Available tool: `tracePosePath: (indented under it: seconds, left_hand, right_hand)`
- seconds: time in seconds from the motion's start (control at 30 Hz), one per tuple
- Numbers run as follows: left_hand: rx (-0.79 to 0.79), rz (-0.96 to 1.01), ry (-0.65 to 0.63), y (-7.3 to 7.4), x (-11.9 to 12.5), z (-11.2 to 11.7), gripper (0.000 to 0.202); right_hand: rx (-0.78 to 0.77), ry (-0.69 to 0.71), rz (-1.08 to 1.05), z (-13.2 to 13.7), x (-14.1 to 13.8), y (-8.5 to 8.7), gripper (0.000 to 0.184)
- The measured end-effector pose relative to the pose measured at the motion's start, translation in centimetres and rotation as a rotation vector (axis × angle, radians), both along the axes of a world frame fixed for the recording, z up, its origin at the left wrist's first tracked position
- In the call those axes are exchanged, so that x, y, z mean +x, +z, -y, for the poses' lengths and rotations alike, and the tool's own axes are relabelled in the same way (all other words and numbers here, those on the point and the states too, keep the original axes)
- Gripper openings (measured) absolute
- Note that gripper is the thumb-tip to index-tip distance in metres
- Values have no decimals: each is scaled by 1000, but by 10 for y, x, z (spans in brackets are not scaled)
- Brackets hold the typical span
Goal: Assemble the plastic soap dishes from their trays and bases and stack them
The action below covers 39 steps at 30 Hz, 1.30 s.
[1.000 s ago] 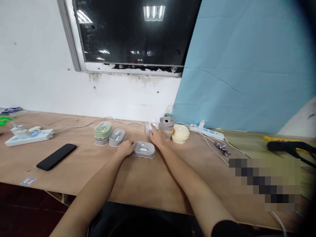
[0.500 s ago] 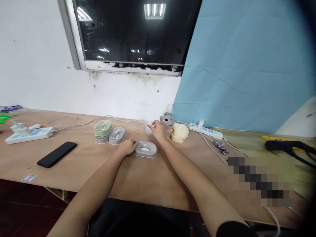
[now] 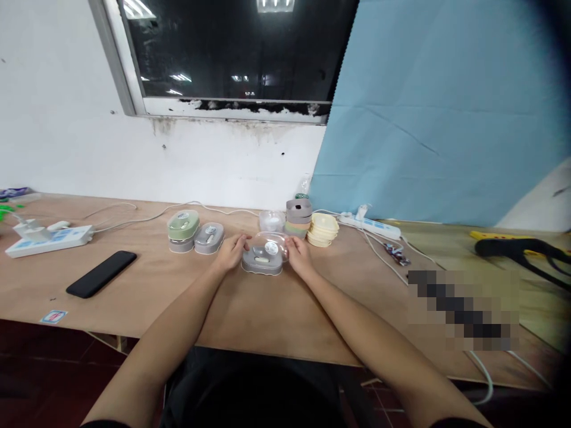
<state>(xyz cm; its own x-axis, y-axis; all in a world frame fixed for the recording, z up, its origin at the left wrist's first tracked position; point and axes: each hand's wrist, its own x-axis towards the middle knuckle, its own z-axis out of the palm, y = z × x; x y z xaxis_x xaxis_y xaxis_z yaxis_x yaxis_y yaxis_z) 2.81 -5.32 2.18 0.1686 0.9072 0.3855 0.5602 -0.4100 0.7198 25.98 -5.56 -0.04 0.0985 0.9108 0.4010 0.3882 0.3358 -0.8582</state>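
Smooth, rounded grey box sits on wooden table. Clear domed plastic lid tilts just above box; right hand clamps its rim between fingers. Left hand: just left of box, finger closure cannot be told. Stacked cream tubs: beyond box, rightward.

We can't make out a single word or number here – it's all too small. We do spot round pale labels on the clear lid, green box and grey box – plus an illegible blue-edged sticker on the surface.
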Motion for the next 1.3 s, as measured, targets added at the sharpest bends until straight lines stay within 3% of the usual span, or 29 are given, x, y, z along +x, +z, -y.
tracePosePath:
  seconds: [0.07,0.17,0.27,0.33,0.47,0.63,0.9,1.1,1.23,1.3]
  left_hand:
    - [34,-50,-29,1,4,5,43]
    - [37,-156,61,1,5,7,38]
    - [-78,-210,150,-3,1,2,48]
    - [-158,-224,115,-6,-2,-1,54]
    - [-175,-210,-27,-9,-5,-2,55]
    - [-164,-248,-79,-4,-5,1,49]
    - [-152,-315,-43,-9,-7,-4,47]
    - [-153,-357,28,-13,-6,-9,52]
    - [-9,-325,-128,-13,-5,-9,53]
    - [-43,-334,-246,-11,-5,-6,55]
  right_hand:
    - [-86,21,-46,-9,-3,0,50]
    - [-229,48,-63,-14,-5,-2,57]
    - [-309,60,-51,-13,-3,-5,59]
    - [-324,61,-29,-12,-2,-5,60]
    - [-246,71,124,-12,-1,-5,56]
    - [-155,65,357,-13,0,-3,53]
    - [-146,174,365,-13,6,-5,44]
    - [-120,95,384,-14,4,-6,45]
    - [-162,60,371,-18,5,-5,49]
    - [-168,31,374,-21,7,-6,50]
